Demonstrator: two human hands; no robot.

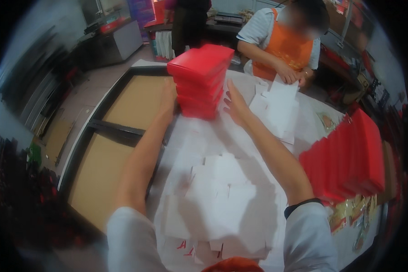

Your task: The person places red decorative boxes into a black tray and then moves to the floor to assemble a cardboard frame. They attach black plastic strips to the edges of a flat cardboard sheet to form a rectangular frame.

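A stack of several red boxes (pixel 203 75) stands at the far side of the table, between my two hands. My left hand (pixel 168 97) lies along the left side of the stack with its fingers stretched upward. Whether its palm touches the boxes is hard to see. On the other side, my right hand (pixel 235 103) is open, fingers spread, with a small gap between it and the stack. Flat white cardboard blanks (pixel 222 199) lie in a loose pile below, between my forearms.
Two black-rimmed trays with tan bottoms (pixel 133 102) line the table's left edge. A leaning row of red boxes (pixel 344 156) fills the right, near small packets (pixel 349 213). Across the table, a person in an orange apron (pixel 288 45) handles white cardboard (pixel 279 109).
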